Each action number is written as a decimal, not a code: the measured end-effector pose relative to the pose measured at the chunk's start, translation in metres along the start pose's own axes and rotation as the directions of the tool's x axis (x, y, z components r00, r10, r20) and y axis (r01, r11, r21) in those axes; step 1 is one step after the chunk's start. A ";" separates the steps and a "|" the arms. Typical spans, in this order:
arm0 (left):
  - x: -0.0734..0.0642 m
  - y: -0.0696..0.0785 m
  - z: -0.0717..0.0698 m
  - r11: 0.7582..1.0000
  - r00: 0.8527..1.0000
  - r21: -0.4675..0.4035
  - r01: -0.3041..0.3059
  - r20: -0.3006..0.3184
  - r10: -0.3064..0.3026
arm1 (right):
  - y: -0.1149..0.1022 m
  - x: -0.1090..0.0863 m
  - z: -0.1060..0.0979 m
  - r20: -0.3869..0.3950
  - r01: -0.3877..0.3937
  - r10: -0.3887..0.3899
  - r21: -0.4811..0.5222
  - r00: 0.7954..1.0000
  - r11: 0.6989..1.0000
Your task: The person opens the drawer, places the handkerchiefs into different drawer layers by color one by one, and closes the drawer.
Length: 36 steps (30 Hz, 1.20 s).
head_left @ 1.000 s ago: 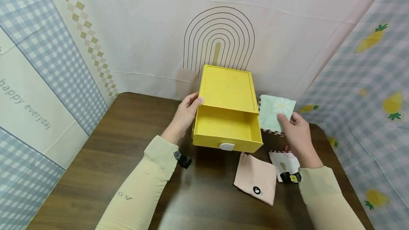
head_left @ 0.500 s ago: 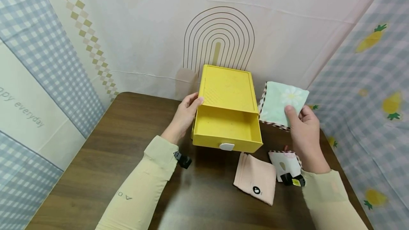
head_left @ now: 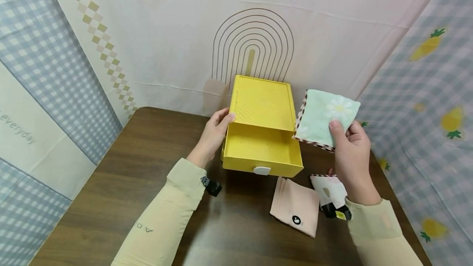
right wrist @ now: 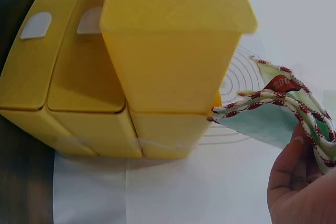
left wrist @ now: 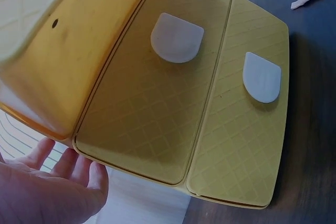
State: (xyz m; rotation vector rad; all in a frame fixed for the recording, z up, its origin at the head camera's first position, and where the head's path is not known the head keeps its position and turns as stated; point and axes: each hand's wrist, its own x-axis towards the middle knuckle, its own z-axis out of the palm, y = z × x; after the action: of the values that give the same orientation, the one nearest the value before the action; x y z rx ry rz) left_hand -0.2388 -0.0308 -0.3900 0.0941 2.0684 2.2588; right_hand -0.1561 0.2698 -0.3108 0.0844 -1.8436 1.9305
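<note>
A yellow drawer unit (head_left: pixel 262 99) stands on the table with its top drawer (head_left: pixel 258 161) pulled out; the inside that shows holds nothing. My left hand (head_left: pixel 214 132) holds the unit's left side near the front, thumb at the upper edge and fingers (left wrist: pixel 97 179) along the side. To the right of the unit, my right hand (head_left: pixel 352 155) pinches a folded mint-green towel (head_left: pixel 323 112) with a daisy print, raised above the table, thumb on its face. Layered red-and-white trimmed edges and a red tag show on the towel (right wrist: pixel 268 121) in the right wrist view.
A folded pink towel (head_left: pixel 295 206) lies in front of the drawer unit on the brown table (head_left: pixel 155 151). Beside it is a white patterned cloth (head_left: pixel 329 188), partly behind my right wrist. Two lower drawers with white handles (left wrist: pixel 177 38) are closed. Fabric curtains (head_left: pixel 166 32) surround the table.
My right hand has lifted the mint-green towel up and to the right, then its left corner has swung closer to the drawer unit. My left hand and the unit have stayed in place.
</note>
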 end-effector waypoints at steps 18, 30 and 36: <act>0.001 -0.002 0.000 1.000 1.000 0.011 -0.010 -0.013 0.010 | 0.004 -0.016 0.028 0.284 -0.008 0.015 -0.026 0.959 1.000; 0.000 0.001 0.000 1.000 1.000 0.016 -0.005 -0.003 0.005 | 0.017 -0.005 0.035 0.331 -0.075 0.199 -0.350 0.923 0.934; 0.000 0.000 0.000 1.000 1.000 0.003 -0.007 -0.006 0.007 | 0.016 -0.004 0.039 0.409 0.091 0.169 -0.545 0.897 0.833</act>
State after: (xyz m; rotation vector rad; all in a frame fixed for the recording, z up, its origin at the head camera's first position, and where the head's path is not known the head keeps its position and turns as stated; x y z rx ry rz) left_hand -0.2391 -0.0307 -0.3897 0.0947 2.0779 2.2622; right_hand -0.1694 0.2312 -0.3231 0.3225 -2.6657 1.3890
